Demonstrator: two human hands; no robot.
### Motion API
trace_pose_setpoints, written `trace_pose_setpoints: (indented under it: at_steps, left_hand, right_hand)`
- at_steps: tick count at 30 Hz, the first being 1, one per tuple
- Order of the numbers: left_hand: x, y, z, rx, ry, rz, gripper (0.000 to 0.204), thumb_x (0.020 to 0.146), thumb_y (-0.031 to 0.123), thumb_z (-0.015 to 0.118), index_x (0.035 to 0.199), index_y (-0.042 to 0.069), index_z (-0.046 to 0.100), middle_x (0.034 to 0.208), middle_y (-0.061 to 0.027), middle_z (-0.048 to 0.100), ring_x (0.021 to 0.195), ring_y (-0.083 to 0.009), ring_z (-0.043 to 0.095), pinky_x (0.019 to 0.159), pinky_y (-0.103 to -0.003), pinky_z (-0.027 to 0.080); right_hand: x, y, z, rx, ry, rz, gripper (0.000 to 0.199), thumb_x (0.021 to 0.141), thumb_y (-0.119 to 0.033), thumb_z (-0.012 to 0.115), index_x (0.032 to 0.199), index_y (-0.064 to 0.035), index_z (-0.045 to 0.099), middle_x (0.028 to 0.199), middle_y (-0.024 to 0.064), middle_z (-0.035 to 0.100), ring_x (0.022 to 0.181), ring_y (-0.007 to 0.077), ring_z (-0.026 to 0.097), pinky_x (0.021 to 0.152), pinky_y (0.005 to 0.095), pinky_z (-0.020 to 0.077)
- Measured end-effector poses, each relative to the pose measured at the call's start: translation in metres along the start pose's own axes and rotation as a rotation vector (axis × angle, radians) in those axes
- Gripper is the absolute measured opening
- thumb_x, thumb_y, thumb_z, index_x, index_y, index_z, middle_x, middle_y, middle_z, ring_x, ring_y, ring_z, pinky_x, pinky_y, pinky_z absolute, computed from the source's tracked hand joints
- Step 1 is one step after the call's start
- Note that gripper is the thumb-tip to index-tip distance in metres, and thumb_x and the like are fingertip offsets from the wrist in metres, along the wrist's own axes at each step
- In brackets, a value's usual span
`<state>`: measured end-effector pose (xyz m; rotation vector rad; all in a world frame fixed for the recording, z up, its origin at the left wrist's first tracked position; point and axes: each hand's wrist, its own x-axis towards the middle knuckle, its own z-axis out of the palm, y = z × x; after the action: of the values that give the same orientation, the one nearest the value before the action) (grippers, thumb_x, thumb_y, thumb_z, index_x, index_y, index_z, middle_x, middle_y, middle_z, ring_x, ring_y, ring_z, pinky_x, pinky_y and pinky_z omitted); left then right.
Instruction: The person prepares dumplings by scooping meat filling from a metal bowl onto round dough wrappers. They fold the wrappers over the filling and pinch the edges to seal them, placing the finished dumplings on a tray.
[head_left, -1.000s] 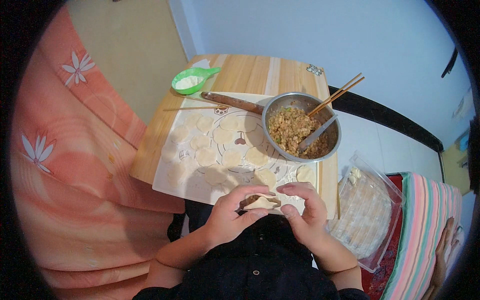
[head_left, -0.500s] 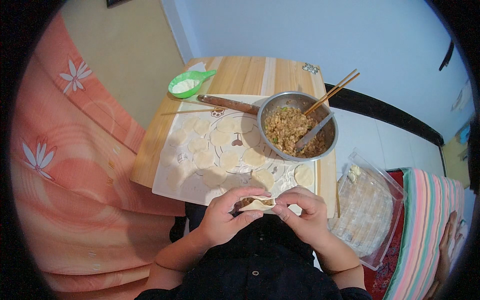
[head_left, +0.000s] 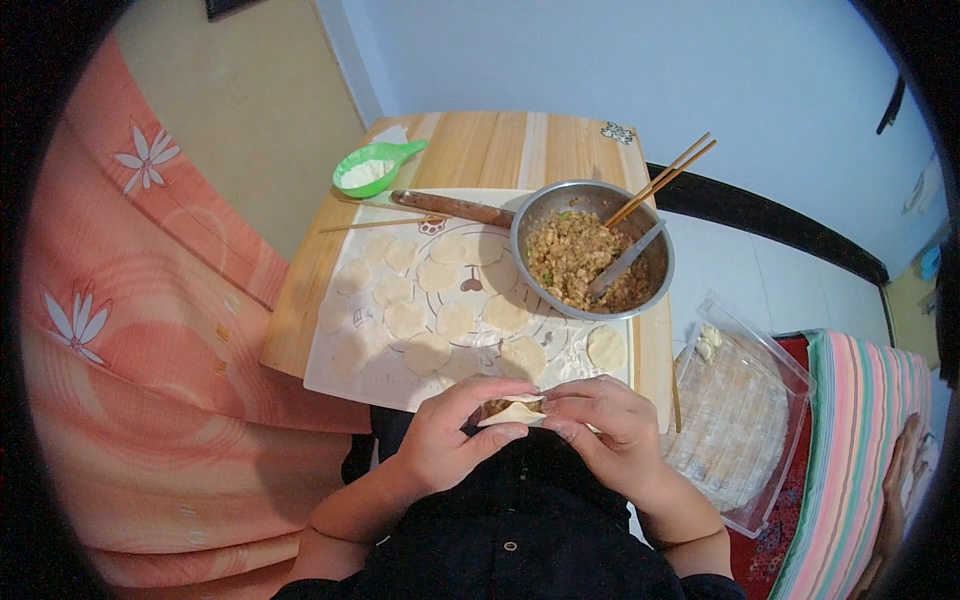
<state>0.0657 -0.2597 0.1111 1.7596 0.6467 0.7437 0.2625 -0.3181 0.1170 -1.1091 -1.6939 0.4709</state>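
Dumpling (head_left: 514, 414), half-folded, filling (head_left: 494, 408) showing, sits by the counter's (head_left: 480, 150) near edge in my head view. My left hand (head_left: 440, 437) cradles its left side; my right hand's (head_left: 612, 425) grip is clamped on its right end.

A flowered orange curtain (head_left: 150, 310) and striped cloth (head_left: 862, 420) suggest a home.
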Motion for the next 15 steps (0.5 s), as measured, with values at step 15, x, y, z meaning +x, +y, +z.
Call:
trace_pose_setpoints:
  at_steps: [15]
  left_hand:
    - [0.002,0.01,-0.001,0.132,-0.007,0.002,0.036,0.078,0.005,0.068,0.112,0.002,0.056,0.105,-0.0112,0.062,0.097,-0.0181,0.06,0.085,-0.03,0.047]
  right_hand:
    - [-0.008,0.002,0.005,0.091,0.051,0.185,0.024,0.074,-0.005,0.071,0.096,-0.0031,0.061,0.083,0.0128,0.064,0.073,0.0233,0.064,0.063,0.0297,0.0505]
